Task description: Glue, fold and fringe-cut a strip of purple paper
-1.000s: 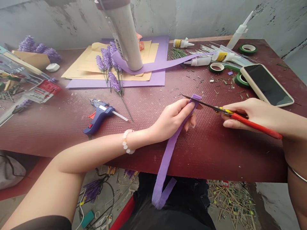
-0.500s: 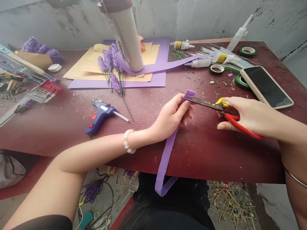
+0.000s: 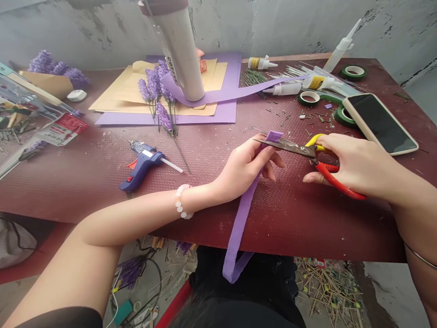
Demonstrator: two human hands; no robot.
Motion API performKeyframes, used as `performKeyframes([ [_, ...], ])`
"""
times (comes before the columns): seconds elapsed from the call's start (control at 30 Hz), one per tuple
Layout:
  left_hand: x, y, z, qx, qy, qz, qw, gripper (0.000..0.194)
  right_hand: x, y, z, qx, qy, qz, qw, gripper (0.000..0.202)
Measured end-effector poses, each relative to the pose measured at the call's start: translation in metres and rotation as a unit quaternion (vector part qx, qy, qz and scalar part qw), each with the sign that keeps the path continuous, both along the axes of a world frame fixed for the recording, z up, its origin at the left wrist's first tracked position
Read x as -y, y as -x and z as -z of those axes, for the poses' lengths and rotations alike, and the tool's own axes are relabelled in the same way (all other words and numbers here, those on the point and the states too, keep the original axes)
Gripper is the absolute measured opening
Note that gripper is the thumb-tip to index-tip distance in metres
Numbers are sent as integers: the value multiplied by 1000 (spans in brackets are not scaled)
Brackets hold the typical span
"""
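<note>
My left hand (image 3: 251,164) pinches a purple paper strip (image 3: 241,223) near its upper end. Fine slits show in the short bit above the fingers, while the long tail hangs over the table edge and folds back near my lap. In my right hand (image 3: 355,159) is a pair of scissors (image 3: 300,149) with one yellow and one red handle. Its dark blades point left and lie across the strip just above my left thumb. A blue glue gun (image 3: 143,164) rests on the table left of my left hand.
A white tumbler (image 3: 182,54) stands on tan and purple sheets (image 3: 119,119), beside purple flower stems (image 3: 155,86). Toward the right lie glue bottles (image 3: 283,89), green tape rolls (image 3: 309,98), wire stems (image 3: 254,78) and a phone (image 3: 380,123). The table's front edge runs below my hands.
The slit end of the strip has tipped to the right. My right hand and the scissors have shifted slightly left, with the blades still at the strip.
</note>
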State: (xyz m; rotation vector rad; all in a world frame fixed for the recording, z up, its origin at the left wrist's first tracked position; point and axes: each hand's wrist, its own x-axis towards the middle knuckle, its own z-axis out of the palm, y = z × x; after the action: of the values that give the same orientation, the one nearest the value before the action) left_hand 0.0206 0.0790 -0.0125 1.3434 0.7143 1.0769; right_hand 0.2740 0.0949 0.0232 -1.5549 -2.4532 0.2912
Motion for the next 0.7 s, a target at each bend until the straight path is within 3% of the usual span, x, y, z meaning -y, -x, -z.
performKeyframes([
  [0.37, -2, 1, 4, -26, -3, -6, 1000, 23, 2, 4, -6, 11, 43, 4, 999, 63],
  [0.7, 0, 2, 2, -30, -13, 2, 999, 21, 1, -6, 4, -47, 28, -31, 998, 63],
])
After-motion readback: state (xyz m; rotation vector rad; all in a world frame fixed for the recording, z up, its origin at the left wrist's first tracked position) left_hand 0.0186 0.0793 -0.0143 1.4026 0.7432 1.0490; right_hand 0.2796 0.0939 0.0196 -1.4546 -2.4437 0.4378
